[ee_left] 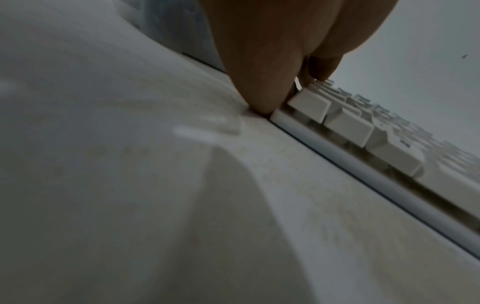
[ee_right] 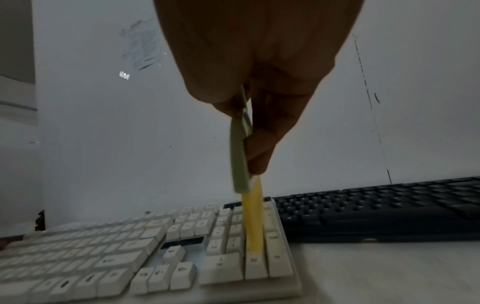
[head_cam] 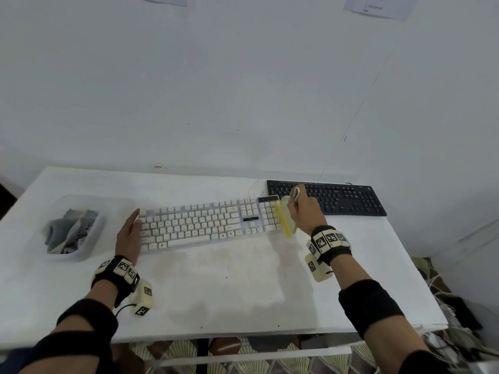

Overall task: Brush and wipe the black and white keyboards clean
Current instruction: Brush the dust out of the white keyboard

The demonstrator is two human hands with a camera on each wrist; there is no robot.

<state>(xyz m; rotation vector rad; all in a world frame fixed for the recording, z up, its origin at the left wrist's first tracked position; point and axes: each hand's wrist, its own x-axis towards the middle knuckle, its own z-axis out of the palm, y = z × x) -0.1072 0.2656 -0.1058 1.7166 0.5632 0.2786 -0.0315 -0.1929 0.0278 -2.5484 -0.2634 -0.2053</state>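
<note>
A white keyboard (head_cam: 205, 225) lies across the middle of the white table (head_cam: 229, 287). Behind its right end sits a black keyboard (head_cam: 337, 198). My right hand (head_cam: 303, 209) grips a pale green brush (head_cam: 287, 217) with yellow bristles (ee_right: 253, 222), which stand on the number pad keys of the white keyboard (ee_right: 155, 251). The black keyboard (ee_right: 376, 207) shows just beyond them. My left hand (head_cam: 129, 233) lies with straight fingers against the white keyboard's left edge. In the left wrist view its fingertips (ee_left: 262, 105) touch the table at the corner of the keyboard (ee_left: 363, 133).
A clear plastic tub (head_cam: 78, 228) with grey cloths (head_cam: 70, 230) stands at the table's left. White cables (head_cam: 253, 187) run from the white keyboard toward the wall (head_cam: 243, 90). The table's front edge is close to me; cables lie on the floor at the right.
</note>
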